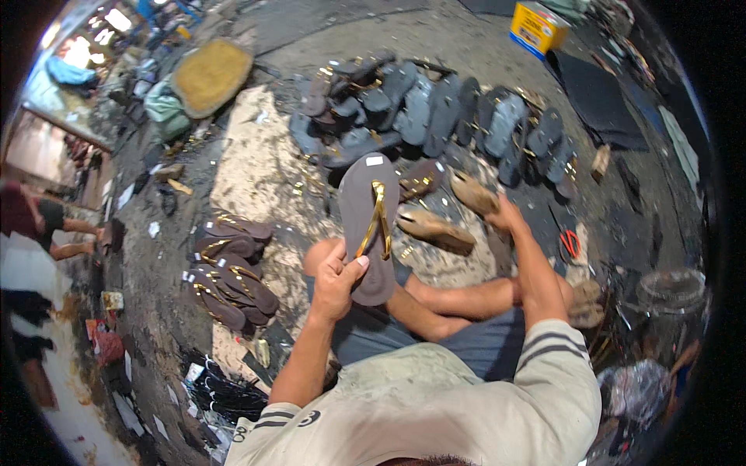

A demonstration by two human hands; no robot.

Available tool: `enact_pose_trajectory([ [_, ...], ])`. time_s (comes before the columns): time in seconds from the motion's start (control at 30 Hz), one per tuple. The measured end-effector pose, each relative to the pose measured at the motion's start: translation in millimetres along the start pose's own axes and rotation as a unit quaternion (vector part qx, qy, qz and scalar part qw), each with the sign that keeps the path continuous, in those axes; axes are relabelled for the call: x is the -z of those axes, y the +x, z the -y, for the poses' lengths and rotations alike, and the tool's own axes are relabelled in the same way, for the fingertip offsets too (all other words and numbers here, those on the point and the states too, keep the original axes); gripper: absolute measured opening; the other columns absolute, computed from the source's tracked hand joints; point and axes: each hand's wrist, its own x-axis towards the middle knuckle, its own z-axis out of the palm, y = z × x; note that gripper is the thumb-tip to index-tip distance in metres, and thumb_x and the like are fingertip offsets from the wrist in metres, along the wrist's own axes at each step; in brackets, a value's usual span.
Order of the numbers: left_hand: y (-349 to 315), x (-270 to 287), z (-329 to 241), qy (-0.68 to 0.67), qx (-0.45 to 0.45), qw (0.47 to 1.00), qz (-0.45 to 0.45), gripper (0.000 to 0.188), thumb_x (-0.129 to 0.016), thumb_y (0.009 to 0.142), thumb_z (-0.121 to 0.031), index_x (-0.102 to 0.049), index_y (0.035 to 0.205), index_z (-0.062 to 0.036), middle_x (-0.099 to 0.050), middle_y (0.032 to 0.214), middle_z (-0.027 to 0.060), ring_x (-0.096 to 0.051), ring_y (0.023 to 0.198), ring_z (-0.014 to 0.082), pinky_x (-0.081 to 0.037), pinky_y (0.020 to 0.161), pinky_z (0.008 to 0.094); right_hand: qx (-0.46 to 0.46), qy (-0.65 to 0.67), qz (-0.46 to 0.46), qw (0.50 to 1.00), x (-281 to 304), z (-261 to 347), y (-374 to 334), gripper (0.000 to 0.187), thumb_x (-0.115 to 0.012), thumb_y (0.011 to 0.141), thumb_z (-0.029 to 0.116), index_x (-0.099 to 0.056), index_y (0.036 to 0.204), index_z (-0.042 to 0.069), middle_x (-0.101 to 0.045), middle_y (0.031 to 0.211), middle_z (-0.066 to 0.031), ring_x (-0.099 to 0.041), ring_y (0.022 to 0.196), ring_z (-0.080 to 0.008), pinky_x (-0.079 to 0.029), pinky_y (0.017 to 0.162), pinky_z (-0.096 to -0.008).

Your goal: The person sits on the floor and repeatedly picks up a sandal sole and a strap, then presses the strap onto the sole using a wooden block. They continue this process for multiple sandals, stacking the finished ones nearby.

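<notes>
Hiding its contents, a yellow box (536, 31) stands beyond; left hand (336, 283) pinches a sandal (360, 221), right hand (507, 216) grips a wooden last (472, 192).

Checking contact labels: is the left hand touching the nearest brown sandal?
Touching. The head view shows it: the left hand grips the brown sandal by one side, thumb over its top face.

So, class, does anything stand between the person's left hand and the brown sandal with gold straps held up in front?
Nothing visible does: the left hand grips the brown sandal directly, thumb over its left edge.
</notes>
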Motion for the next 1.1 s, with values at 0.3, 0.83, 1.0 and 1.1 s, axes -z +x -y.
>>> enact_pose_trajectory([
  [0.3, 29.0, 22.3, -8.9, 0.122, -0.101, 0.976, -0.148, 0.031, -0.052, 0.103, -0.021, -0.059, 0.12, 0.0042, -0.066, 0.102, 0.0025, -0.059, 0.089, 0.0065, -0.049, 0.079, 0.0225, 0.099, 0.552, -0.02, 0.827, 53.9, 157.4, -115.9, 0.059, -0.074, 0.087, 0.028, -0.052, 0.134, 0.0, -0.063, 0.121, -0.0133, -0.062, 0.105, -0.0202, -0.05, 0.09, -0.0337],
  [0.83, 0.5, -8.5, -43.0, 0.297, -0.266, 0.912, -0.099, 0.078, -0.065, 0.092, -0.045, -0.039, 0.142, 0.0084, -0.048, 0.142, 0.0236, -0.041, 0.138, 0.0292, -0.034, 0.113, 0.04, 0.294, 0.371, -0.166, 0.865, 68.8, 278.3, -287.0, 0.064, -0.077, 0.079, 0.015, -0.053, 0.136, 0.0, -0.063, 0.119, -0.0228, -0.065, 0.105, -0.0344, -0.051, 0.091, -0.0395],
  [1.0, 37.4, -4.0, -84.4, 0.3, -0.268, 0.909, -0.109, 0.08, -0.071, 0.089, -0.029, -0.03, 0.151, 0.0027, -0.044, 0.145, 0.0181, -0.046, 0.131, 0.0246, -0.034, 0.112, 0.0371, 0.32, 0.346, -0.175, 0.865, 71.7, 284.9, -297.4, 0.063, -0.077, 0.078, 0.013, -0.054, 0.135, -0.001, -0.062, 0.119, -0.0233, -0.062, 0.108, -0.036, -0.049, 0.095, -0.041],
  [1.1, 37.9, 8.9, -73.7, 0.187, -0.27, 0.94, -0.088, 0.072, -0.066, 0.092, -0.029, -0.033, 0.148, 0.0026, -0.049, 0.139, 0.0168, -0.051, 0.126, 0.023, -0.039, 0.108, 0.0357, 0.33, 0.362, -0.187, 0.852, 63.0, 283.5, -300.8, 0.065, -0.078, 0.077, 0.011, -0.053, 0.136, -0.002, -0.06, 0.122, -0.0223, -0.061, 0.111, -0.0352, -0.048, 0.097, -0.0408],
])
